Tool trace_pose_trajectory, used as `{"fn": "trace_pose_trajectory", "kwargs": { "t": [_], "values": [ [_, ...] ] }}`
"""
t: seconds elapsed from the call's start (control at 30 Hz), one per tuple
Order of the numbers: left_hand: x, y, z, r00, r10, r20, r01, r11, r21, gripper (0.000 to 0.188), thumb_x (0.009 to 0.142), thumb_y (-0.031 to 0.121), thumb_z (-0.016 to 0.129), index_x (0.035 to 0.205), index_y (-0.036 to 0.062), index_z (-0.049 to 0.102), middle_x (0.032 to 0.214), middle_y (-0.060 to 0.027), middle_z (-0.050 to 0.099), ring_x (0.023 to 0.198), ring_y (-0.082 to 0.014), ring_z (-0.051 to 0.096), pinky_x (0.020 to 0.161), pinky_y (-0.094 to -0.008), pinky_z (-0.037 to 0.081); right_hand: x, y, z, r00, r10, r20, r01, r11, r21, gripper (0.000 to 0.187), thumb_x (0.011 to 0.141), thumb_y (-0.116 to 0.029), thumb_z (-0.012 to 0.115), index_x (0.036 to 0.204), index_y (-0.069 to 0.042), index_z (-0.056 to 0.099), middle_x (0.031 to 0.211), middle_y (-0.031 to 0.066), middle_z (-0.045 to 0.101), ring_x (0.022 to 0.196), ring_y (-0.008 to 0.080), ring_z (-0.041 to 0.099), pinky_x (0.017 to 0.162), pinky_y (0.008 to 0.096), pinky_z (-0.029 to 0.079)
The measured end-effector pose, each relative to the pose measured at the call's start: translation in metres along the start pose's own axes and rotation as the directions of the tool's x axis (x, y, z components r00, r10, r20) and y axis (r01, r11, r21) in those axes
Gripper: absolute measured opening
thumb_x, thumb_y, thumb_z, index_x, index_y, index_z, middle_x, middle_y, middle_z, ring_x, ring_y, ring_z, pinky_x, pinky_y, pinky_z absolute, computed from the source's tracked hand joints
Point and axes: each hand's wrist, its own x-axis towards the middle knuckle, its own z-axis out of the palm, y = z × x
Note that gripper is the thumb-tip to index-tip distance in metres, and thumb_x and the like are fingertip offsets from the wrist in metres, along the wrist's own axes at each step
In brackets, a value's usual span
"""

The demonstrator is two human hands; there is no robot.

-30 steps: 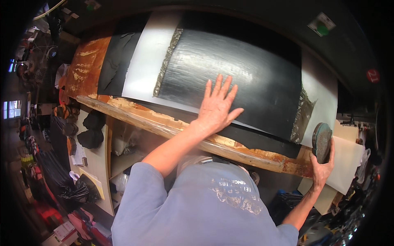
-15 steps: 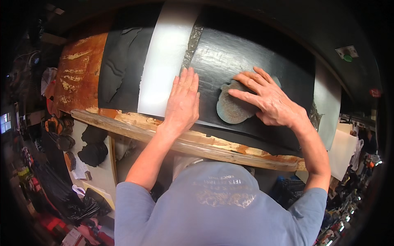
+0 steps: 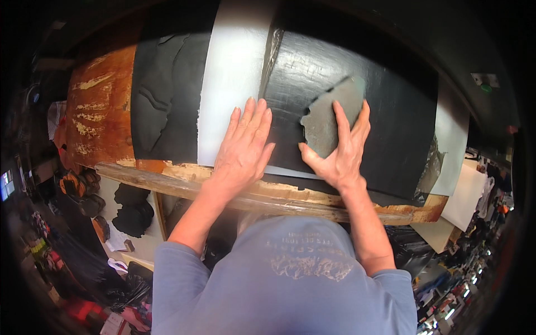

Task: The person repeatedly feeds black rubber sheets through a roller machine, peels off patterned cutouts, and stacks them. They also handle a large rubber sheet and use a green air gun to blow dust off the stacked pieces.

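My left hand [image 3: 243, 144] lies flat, fingers together and pointing away from me, across the border between a white sheet [image 3: 233, 72] and a glossy black sheet [image 3: 304, 64]. In my right hand [image 3: 346, 145] is a flat grey-green piece with a notched edge [image 3: 330, 114]. The thumb is at its near edge and the fingers reach over its face, partly covering it. This piece rests on or just above the black sheet; I cannot tell which.
A worn wooden bench [image 3: 103, 106] carries the sheets, with a wooden rail [image 3: 167, 181] along its near edge. Another dark, wrinkled sheet [image 3: 159, 89] lies at the left. Black cut pieces [image 3: 133, 209] sit below the bench at the left, and pale sheets [image 3: 463, 192] stand at the right.
My right hand has turned the notched piece to point away from me and shifted its grip, with the thumb now at its near left edge. My left hand stays flat in nearly the same place.
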Motion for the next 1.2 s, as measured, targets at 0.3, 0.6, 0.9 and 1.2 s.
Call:
{"fn": "trace_pose_trajectory", "kwargs": {
  "t": [0.3, 0.6, 0.9, 1.2],
  "values": [
    [-0.009, 0.004, 0.011, 0.999, -0.008, -0.053, 0.008, 1.000, 0.013, 0.082, 0.095, -0.001, 0.066, 0.166, -0.0027, 0.025, 0.170, -0.0254, 0.034, 0.157, -0.0484, 0.031, 0.128, -0.0622, 0.025, 0.020, 0.001, -0.007, 0.996, -0.018, 0.083, 0.007, 0.991, 0.134, 0.102, 0.058, -0.026, 0.090, 0.152, -0.007, 0.054, 0.159, 0.0448, 0.027, 0.139, 0.0595, 0.042, 0.112, 0.0636, 0.044],
    [-0.009, 0.004, 0.015, 0.992, -0.002, -0.124, 0.006, 1.000, 0.030, 0.083, 0.090, -0.016, 0.053, 0.165, -0.0059, 0.021, 0.165, -0.0274, 0.042, 0.153, -0.0500, 0.037, 0.126, -0.0632, 0.027, 0.026, -0.027, 0.016, 0.981, -0.133, 0.139, 0.088, 0.953, 0.291, 0.106, 0.059, -0.022, 0.087, 0.156, -0.005, 0.050, 0.162, 0.0449, 0.025, 0.146, 0.0640, 0.035, 0.117, 0.0672, 0.039],
    [-0.019, 0.020, 0.004, 0.941, -0.247, -0.231, 0.205, 0.960, -0.193, 0.056, 0.096, -0.009, 0.052, 0.152, -0.0107, 0.048, 0.155, -0.0333, 0.050, 0.152, -0.0503, 0.039, 0.125, -0.0575, 0.031, 0.021, -0.015, 0.003, 0.968, -0.163, 0.191, 0.089, 0.934, 0.346, 0.105, 0.065, -0.030, 0.096, 0.156, -0.006, 0.049, 0.165, 0.0398, 0.023, 0.152, 0.0589, 0.029, 0.122, 0.0638, 0.035],
    [-0.080, 0.064, 0.052, 0.941, 0.136, -0.308, -0.135, 0.991, 0.024, 0.016, 0.085, 0.000, 0.080, 0.079, 0.0036, 0.065, 0.070, -0.0115, 0.061, 0.063, -0.0320, 0.060, 0.058, -0.0431, 0.049, -0.013, 0.081, -0.112, 0.770, 0.322, -0.551, -0.043, 0.887, 0.459, 0.020, 0.103, -0.015, 0.071, 0.088, -0.003, 0.067, 0.079, -0.0008, 0.065, 0.073, 0.0075, 0.054, 0.068, 0.0261, 0.047]
  ]
}}
